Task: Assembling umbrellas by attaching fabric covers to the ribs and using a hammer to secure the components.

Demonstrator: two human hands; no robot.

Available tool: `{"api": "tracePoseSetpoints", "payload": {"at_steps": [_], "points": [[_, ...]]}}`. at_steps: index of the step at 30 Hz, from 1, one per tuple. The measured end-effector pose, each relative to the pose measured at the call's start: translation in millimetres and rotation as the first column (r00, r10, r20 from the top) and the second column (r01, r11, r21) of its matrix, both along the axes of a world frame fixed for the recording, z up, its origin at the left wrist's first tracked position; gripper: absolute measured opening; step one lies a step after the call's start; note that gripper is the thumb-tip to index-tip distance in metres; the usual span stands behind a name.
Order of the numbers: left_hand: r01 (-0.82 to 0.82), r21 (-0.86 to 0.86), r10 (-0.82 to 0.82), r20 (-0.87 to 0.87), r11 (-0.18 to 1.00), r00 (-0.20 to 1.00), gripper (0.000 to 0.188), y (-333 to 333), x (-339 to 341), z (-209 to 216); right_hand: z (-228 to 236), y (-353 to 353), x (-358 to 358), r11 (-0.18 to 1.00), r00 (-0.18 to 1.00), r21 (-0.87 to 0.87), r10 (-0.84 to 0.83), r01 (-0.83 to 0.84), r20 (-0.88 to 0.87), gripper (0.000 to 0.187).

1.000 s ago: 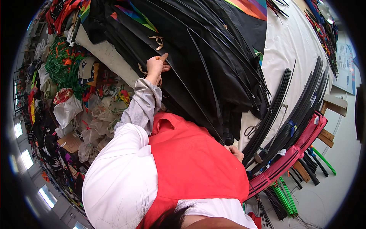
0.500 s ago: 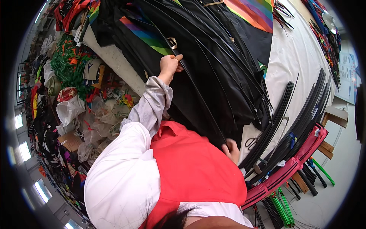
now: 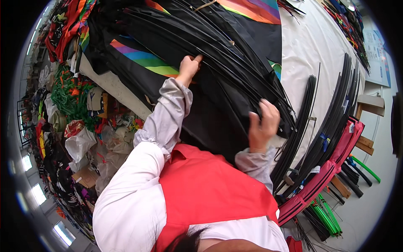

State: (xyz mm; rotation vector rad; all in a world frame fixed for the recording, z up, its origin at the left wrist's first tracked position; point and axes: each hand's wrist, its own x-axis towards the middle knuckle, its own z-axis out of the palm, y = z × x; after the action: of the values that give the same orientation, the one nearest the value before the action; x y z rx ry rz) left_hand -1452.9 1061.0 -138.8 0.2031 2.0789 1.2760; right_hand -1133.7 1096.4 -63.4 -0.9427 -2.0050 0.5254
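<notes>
Black kite fabric (image 3: pixel 218 107) with rainbow-striped panels (image 3: pixel 145 59) lies spread in front of me, several thin black rods (image 3: pixel 235 69) running lengthwise across it. My left hand (image 3: pixel 189 68) is closed, its fingers pinching the black fabric beside the rods; whether a rod is in the pinch too is hard to see. At the fabric's right part, near the lower rod ends, my right hand (image 3: pixel 264 126) is raised with fingers apart and nothing in it.
Bundles of long black rods (image 3: pixel 308 105) lie on the white-covered table (image 3: pixel 300 46) to the right, with a pink long bag (image 3: pixel 323 180) along the edge. Clear plastic bags (image 3: pixel 82 143) and green strings (image 3: pixel 69 90) pile up at left. A cardboard box (image 3: pixel 86 177) sits among them.
My right hand has let go of the lower part of a black rod, moved up and opened. The rod no longer stretches between my hands. My left hand stays closed near the same spot.
</notes>
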Motion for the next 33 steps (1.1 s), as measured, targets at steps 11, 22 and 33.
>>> {"api": "tracePoseSetpoints", "payload": {"at_steps": [11,22,33], "points": [[0.183,0.217,-0.162,-0.107,0.959,0.981,0.04,-86.1,11.0,-6.9,-211.3,60.6,310.4,0.611,0.433,-0.213,-0.237,0.762,0.87,0.03],[-0.261,-0.107,0.277,0.171,0.959,0.946,0.029,-206.7,67.0,25.9,-202.1,45.3,356.1,0.572,0.515,-0.038,-0.705,0.819,0.487,0.033],[-0.231,-0.176,0.259,0.16,0.957,0.952,0.028,-214.3,83.8,-30.2,3.2,-140.2,211.8,0.499,0.967,-0.857,0.126,0.13,0.221,0.013]]}}
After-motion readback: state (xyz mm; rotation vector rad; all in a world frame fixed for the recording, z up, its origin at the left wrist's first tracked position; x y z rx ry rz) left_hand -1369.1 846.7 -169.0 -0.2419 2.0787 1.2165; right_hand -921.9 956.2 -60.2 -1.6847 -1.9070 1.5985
